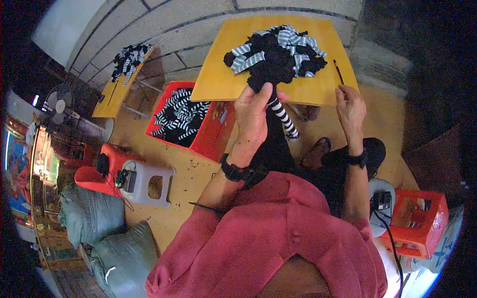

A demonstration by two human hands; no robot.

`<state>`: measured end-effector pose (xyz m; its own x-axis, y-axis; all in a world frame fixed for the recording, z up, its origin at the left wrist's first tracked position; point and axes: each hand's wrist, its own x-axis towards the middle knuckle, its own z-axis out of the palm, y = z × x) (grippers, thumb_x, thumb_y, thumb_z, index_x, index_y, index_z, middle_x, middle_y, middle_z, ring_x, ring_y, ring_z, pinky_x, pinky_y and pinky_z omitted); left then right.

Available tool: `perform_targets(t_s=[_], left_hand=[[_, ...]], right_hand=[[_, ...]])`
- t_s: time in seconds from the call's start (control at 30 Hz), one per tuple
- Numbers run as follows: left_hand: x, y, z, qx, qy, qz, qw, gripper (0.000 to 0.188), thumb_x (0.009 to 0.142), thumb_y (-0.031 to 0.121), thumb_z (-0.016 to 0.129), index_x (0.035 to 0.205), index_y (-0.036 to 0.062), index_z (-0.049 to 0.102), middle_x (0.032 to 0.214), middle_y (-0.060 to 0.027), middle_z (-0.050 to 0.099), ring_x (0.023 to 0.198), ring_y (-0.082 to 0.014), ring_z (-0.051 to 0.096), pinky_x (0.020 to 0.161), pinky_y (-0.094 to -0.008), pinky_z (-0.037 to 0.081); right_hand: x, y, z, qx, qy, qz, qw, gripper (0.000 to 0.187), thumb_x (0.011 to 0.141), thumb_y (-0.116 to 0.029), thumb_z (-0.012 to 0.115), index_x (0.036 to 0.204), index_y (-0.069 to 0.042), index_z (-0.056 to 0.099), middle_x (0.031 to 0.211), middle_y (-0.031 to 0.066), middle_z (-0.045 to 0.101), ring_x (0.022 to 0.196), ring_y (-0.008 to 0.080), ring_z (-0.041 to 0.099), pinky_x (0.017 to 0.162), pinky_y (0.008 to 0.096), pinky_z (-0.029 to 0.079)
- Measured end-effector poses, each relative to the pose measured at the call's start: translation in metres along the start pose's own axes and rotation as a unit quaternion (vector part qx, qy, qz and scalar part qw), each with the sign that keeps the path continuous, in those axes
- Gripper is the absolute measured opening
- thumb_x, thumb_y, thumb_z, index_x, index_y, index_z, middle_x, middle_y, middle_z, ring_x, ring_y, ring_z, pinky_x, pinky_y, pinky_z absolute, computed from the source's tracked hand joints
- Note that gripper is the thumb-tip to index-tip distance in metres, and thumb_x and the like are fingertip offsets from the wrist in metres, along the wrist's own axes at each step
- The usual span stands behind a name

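Pinching striped piece (282,117), left hand (252,111) was apart from right hand (351,107); right met dark stick (339,72), grip unclear.

Our left hand (252,110) is pinching dark fabric (256,84), and a black-and-white striped tube (283,117) is hanging below it, off the near edge of a yellow table (213,69). Our right hand (352,105) is hovering near the table's right corner, beside a slim dark stick (339,72); we cannot tell if it is gripping it. A black-and-grey fabric pile (278,59) is lying on top, and a red bin (212,133) is holding striped pieces (181,119).
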<state>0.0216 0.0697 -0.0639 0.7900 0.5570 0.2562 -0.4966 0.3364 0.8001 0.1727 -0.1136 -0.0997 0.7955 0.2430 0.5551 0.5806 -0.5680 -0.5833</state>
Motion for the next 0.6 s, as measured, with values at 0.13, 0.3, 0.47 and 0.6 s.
perform_targets(t_s=[0.13,0.3,0.47,0.6], left_hand=[[-0.008,-0.003,0.013,0.011,-0.009,0.000,1.000,0.024,0.090,0.017,0.055,0.107,-0.0011,0.054,0.092,-0.0100,0.063,0.083,-0.0189,0.061,0.080,-0.0329,0.047],[-0.016,-0.002,0.018,-0.048,-0.038,-0.074,0.995,0.022,0.089,0.017,0.057,0.103,-0.0005,0.057,0.094,-0.0108,0.064,0.081,-0.0174,0.062,0.074,-0.0293,0.049],[-0.009,0.014,0.000,-0.128,-0.053,-0.093,0.986,0.025,0.092,0.024,0.051,0.107,0.0032,0.052,0.086,-0.0080,0.060,0.070,-0.0180,0.057,0.067,-0.0327,0.048],[-0.015,0.012,-0.001,-0.200,-0.072,-0.133,0.968,0.020,0.092,0.022,0.051,0.103,0.0054,0.051,0.082,-0.0073,0.059,0.057,-0.0130,0.047,0.054,-0.0268,0.038]], right_hand=[[-0.048,-0.067,-0.007,0.387,-0.179,0.037,0.904,0.026,0.087,-0.022,0.058,0.097,0.002,0.063,0.083,0.0047,0.064,0.073,0.0102,0.057,0.067,0.0267,0.046],[-0.082,-0.096,0.000,0.406,-0.241,0.010,0.881,0.020,0.090,-0.017,0.053,0.099,0.000,0.059,0.070,0.0038,0.058,0.063,0.0110,0.054,0.056,0.0277,0.044],[-0.119,-0.088,-0.007,0.446,-0.336,0.108,0.823,0.018,0.093,-0.016,0.049,0.097,-0.001,0.058,0.065,0.0029,0.055,0.053,0.0091,0.050,0.047,0.0253,0.040],[-0.118,-0.071,-0.014,0.408,-0.380,0.098,0.824,0.019,0.092,-0.016,0.051,0.101,-0.002,0.059,0.064,0.0032,0.056,0.052,0.0096,0.050,0.047,0.0263,0.041]])
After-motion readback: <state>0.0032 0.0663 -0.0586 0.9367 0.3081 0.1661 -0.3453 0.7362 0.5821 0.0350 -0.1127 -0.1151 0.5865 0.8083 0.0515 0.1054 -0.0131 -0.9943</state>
